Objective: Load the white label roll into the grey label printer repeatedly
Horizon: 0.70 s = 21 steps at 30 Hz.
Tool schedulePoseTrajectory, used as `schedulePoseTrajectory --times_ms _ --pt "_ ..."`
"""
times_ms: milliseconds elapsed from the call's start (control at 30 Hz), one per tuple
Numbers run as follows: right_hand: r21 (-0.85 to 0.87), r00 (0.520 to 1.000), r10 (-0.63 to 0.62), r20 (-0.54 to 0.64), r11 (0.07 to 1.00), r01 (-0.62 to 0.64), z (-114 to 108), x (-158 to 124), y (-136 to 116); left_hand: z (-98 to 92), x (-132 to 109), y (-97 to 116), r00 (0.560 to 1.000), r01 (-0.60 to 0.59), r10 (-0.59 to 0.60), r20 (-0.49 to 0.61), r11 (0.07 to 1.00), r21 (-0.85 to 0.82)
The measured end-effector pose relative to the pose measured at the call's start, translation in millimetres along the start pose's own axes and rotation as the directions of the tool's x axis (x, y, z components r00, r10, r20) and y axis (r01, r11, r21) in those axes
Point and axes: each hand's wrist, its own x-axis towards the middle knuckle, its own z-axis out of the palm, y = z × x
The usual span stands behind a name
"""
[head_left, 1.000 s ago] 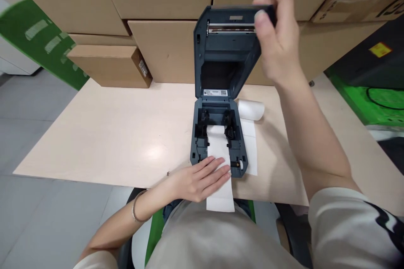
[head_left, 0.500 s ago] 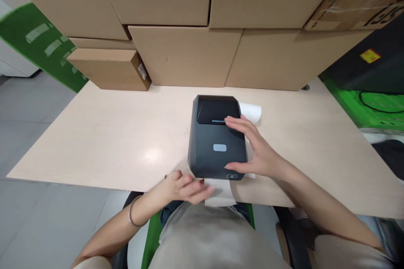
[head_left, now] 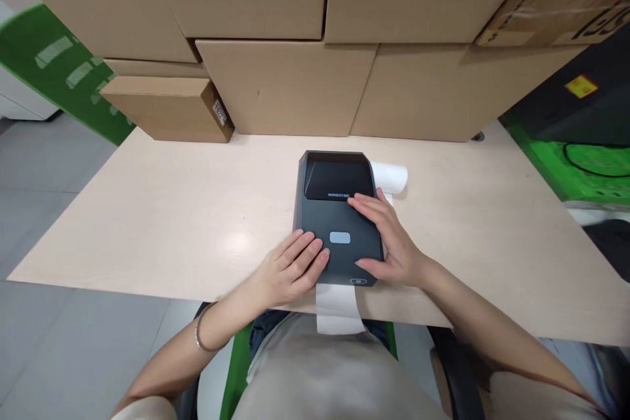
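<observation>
A dark grey label printer sits closed on the light wooden table, near its front edge. My left hand lies flat on the lid's front left corner, fingers stretched out. My right hand rests flat on the lid's right side, fingers spread toward the dark window. A white paper strip comes out of the printer's front slot and hangs over the table edge. A white paper roll lies just behind the printer's right side.
Large cardboard boxes are stacked along the back of the table, with a smaller box at the left. Green mats lie on the floor at the far left and right.
The printer lid went from standing open to closed. My right hand came down from the lid's top onto the shut cover. My left hand left the paper strip and now rests on the lid.
</observation>
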Motion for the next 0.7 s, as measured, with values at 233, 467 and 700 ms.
schedulePoseTrajectory --times_ms 233,467,700 --pt "-0.035 0.983 -0.092 -0.157 0.996 0.088 11.5 -29.4 5.4 -6.1 15.1 -8.3 0.99 -0.015 0.032 0.136 0.993 -0.119" --pt "-0.07 0.98 -0.109 -0.165 0.993 0.099 22.4 -38.4 6.7 -9.8 20.1 0.5 0.981 0.01 -0.003 0.196 0.999 -0.031" --pt "-0.062 0.95 -0.099 -0.297 0.995 0.084 20.6 -44.3 11.9 -24.1 30.5 -13.8 0.949 0.048 0.013 0.315 0.982 -0.184"
